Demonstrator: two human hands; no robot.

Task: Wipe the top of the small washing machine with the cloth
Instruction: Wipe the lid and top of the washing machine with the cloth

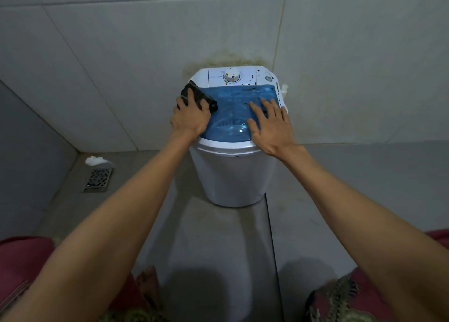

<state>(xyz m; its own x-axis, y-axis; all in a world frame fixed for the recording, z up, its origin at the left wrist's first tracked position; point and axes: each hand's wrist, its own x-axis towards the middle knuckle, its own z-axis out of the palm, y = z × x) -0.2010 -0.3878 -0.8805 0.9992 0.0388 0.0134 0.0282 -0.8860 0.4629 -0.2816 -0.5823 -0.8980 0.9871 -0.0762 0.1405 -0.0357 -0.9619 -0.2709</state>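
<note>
no legible text, faint print on washing machine (233, 176) control panel (233, 77) too blurred

The blue lid (239, 108) of the washing machine (230, 176) is open down its middle — the left hand (190, 117) pressing the dark cloth (198, 98) covers its left edge, the flat right hand (269, 125) its right. Behind the lid, the dial (232, 75) rises from the white panel, which backs close against the tiled wall (243, 25). The floor (218, 236) in front is bare; a drain grate (98, 179) and a white wad (96, 160) lie well to the left.
</note>
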